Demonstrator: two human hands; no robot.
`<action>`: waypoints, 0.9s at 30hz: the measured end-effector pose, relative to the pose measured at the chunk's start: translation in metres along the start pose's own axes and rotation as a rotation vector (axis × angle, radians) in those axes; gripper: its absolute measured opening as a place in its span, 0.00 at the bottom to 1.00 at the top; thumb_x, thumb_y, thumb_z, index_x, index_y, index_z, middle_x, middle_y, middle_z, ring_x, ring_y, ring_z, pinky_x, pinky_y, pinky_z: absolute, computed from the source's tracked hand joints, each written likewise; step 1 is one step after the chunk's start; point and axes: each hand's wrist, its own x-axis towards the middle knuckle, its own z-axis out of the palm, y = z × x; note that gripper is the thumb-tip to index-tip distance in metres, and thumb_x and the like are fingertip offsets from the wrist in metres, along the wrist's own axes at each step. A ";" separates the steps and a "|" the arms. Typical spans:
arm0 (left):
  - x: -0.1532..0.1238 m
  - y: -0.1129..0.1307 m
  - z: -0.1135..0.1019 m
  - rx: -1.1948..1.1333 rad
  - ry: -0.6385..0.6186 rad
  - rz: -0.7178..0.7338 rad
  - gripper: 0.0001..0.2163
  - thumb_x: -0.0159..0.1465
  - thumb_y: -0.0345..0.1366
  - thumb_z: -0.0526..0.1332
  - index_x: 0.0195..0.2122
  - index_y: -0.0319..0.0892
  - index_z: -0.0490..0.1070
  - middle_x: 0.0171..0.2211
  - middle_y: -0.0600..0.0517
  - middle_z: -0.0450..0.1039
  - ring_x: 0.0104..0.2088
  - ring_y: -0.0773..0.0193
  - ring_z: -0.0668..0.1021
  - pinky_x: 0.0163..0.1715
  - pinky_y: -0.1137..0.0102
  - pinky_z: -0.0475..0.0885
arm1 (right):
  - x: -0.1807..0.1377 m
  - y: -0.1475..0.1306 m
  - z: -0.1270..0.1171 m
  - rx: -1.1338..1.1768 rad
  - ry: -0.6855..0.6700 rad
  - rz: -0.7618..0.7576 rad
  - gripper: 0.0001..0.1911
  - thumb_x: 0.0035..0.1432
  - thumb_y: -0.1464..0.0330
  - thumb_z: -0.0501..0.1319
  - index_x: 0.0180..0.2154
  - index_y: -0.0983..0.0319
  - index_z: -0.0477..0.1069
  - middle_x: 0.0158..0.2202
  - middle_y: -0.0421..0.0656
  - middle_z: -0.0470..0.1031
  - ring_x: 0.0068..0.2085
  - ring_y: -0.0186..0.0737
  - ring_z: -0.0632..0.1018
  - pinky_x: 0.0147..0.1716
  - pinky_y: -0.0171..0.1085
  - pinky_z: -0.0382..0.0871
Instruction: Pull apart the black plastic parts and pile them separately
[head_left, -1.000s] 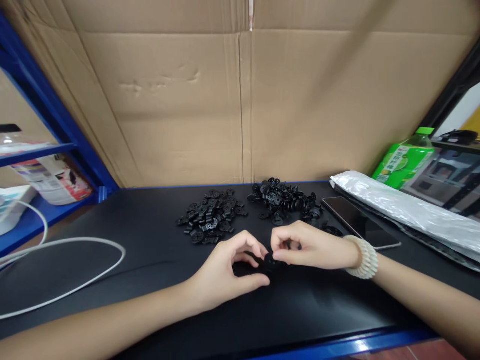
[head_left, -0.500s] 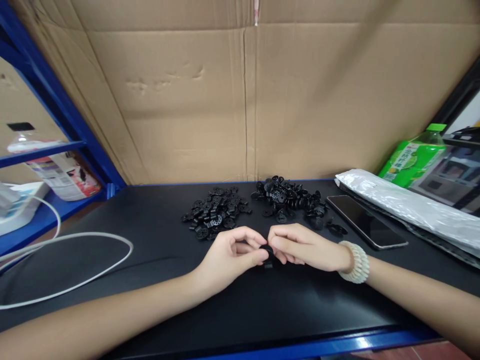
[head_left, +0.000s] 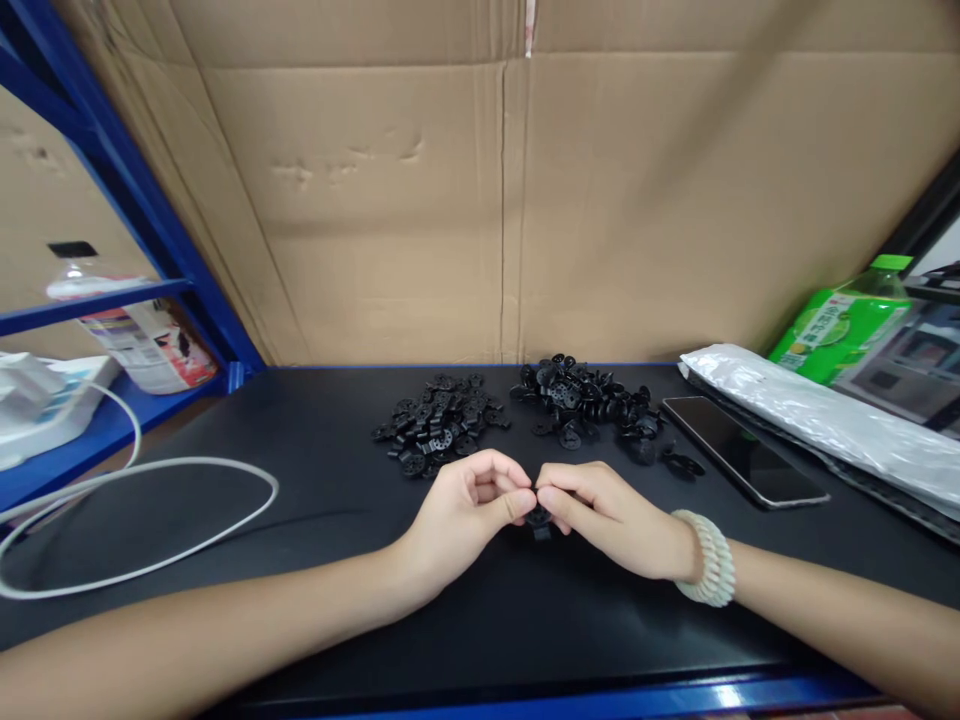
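Note:
Near the front middle of the black table, my left hand (head_left: 480, 505) and my right hand (head_left: 600, 510) meet with their fingertips close together. Both pinch a small black plastic piece (head_left: 540, 520), round with holes and a short tab pointing toward me. My fingers cover its upper part. Just beyond my left hand lies a heap of similar black round pieces with tabs (head_left: 442, 420). Beyond my right hand lies another heap of black disc-shaped pieces (head_left: 589, 395), some with stems. A few loose ones (head_left: 682, 460) lie at its right side.
A phone (head_left: 742, 450) lies at the right, beside a silvery plastic package (head_left: 825, 410) and a green-labelled bottle (head_left: 840, 325). At left are a white cable (head_left: 225, 465), a blue shelf frame (head_left: 180, 290) and another bottle (head_left: 150, 340). Cardboard (head_left: 390, 210) stands behind the table.
My right hand's thumb has come in to the black piece, close to my left thumb. The piece now shows its holed face more. The whole view has shifted slightly.

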 end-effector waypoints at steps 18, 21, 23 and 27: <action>0.041 0.051 -0.080 0.545 0.327 0.323 0.06 0.56 0.32 0.64 0.34 0.38 0.76 0.32 0.49 0.78 0.34 0.62 0.78 0.41 0.66 0.73 | -0.003 0.013 -0.009 0.228 0.057 0.168 0.20 0.68 0.56 0.47 0.31 0.62 0.66 0.23 0.37 0.63 0.24 0.32 0.62 0.22 0.31 0.53; 0.057 0.051 -0.109 0.598 0.409 0.311 0.04 0.55 0.31 0.64 0.32 0.37 0.75 0.32 0.48 0.79 0.35 0.61 0.79 0.45 0.62 0.72 | -0.004 0.014 -0.008 0.244 0.032 0.189 0.21 0.67 0.55 0.47 0.30 0.62 0.66 0.22 0.37 0.62 0.24 0.32 0.61 0.21 0.32 0.51; 0.063 0.044 -0.118 0.624 0.429 0.299 0.04 0.55 0.30 0.64 0.31 0.37 0.75 0.32 0.47 0.80 0.34 0.61 0.79 0.44 0.61 0.73 | -0.004 0.014 -0.007 0.238 0.019 0.198 0.22 0.67 0.54 0.47 0.30 0.62 0.66 0.22 0.37 0.62 0.23 0.32 0.60 0.21 0.32 0.51; 0.067 0.032 -0.121 0.675 0.433 0.295 0.04 0.55 0.30 0.64 0.31 0.38 0.76 0.32 0.47 0.80 0.34 0.61 0.80 0.43 0.63 0.73 | -0.003 0.014 -0.006 0.223 0.010 0.197 0.23 0.67 0.53 0.47 0.29 0.62 0.67 0.22 0.38 0.63 0.23 0.32 0.61 0.22 0.33 0.52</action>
